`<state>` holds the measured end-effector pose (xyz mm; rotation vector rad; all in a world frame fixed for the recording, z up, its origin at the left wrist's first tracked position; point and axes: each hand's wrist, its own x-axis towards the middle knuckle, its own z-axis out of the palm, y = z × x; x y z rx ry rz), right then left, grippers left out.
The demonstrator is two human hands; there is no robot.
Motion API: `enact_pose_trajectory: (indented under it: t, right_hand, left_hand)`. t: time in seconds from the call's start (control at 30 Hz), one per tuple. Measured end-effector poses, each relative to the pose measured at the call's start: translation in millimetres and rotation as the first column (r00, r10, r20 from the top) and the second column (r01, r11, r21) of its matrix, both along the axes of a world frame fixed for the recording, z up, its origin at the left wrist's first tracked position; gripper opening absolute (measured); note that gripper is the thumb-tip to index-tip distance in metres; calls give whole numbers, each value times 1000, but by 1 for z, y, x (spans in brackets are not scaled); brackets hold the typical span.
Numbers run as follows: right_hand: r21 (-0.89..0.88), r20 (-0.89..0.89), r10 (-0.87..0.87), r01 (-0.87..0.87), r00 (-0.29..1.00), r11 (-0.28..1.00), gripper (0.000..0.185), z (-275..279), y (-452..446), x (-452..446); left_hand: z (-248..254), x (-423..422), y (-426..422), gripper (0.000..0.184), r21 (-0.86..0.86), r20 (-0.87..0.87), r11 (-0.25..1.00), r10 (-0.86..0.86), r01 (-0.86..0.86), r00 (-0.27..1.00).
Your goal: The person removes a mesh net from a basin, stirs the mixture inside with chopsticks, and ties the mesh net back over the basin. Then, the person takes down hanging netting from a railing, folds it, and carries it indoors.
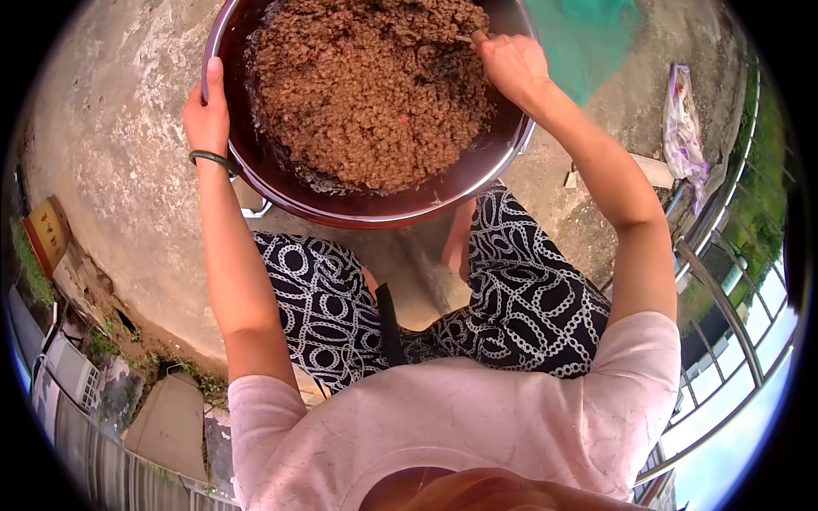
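A large dark reddish-brown basin (358,213) with a shiny rim is at the top of the view, in front of my knees. It holds a brown, lumpy, grain-like mass (366,111), with darker patches at the upper right. My left hand (207,111) is closed on the basin's left rim, thumb upward, a dark green bangle at the wrist. Over the right side of the basin, my right hand (513,66) is closed around a thin utensil. Only a short piece of the utensil's handle (464,38) shows; its other end is hidden in the mass.
Rough concrete ground (111,153) surrounds the basin. A green sheet or net (588,43) lies beyond it at the upper right. Farther right are a crumpled clear and purple plastic bag (684,128) and a flat board (652,170). Metal railings (724,307) run along the right edge.
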<state>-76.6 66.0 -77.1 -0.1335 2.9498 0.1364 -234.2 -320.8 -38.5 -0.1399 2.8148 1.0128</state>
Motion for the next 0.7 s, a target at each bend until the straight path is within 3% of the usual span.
enact_pose_trajectory:
  t: [0.1,0.2,0.4,0.53,0.7]
  right_hand:
    - [18,82,-167,166,982,986,19,15,16,-4]
    - [-7,51,-213,213,976,977,19,37,22,-9]
    - [-9,-22,-207,207,978,978,19,92,9,17]
    - [-35,-189,-238,235,953,971,20,73,17,2]
    - [-82,-37,-108,104,994,991,13,60,-9,-16]
  left_hand:
    - [-2,-5,0,88,-33,15,999,-3,4,1000]
    - [-2,-4,0,88,-46,17,999,-1,2,1000]
    - [2,-5,4,89,-13,-24,1000,-11,11,1000]
    - [1,-5,2,90,-27,-3,1000,2,-2,1000]
    - [-2,-9,-2,90,-38,58,999,-1,3,998]
